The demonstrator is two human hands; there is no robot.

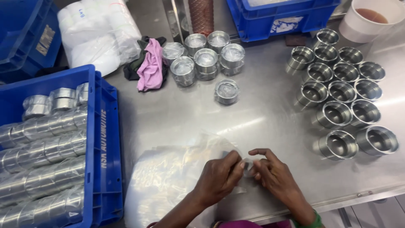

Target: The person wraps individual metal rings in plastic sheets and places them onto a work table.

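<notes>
My left hand (219,176) and my right hand (272,175) meet at the near edge of a steel table (261,114). Between their fingertips they pinch a small clear plastic bag (247,165). Under my left hand lies a stack of clear plastic bags (168,177). Several bare metal rings (341,114) stand in rows at the right. Several rings wrapped in plastic (206,59) stand in a cluster at the back, with one wrapped ring (226,91) apart from them, nearer to me.
A blue crate (99,143) at the left holds rows of wrapped rings. A second blue crate (278,19) stands at the back. A pink and dark cloth (149,63), a white plastic bundle (99,33) and a white cup (367,19) of brown liquid sit along the back.
</notes>
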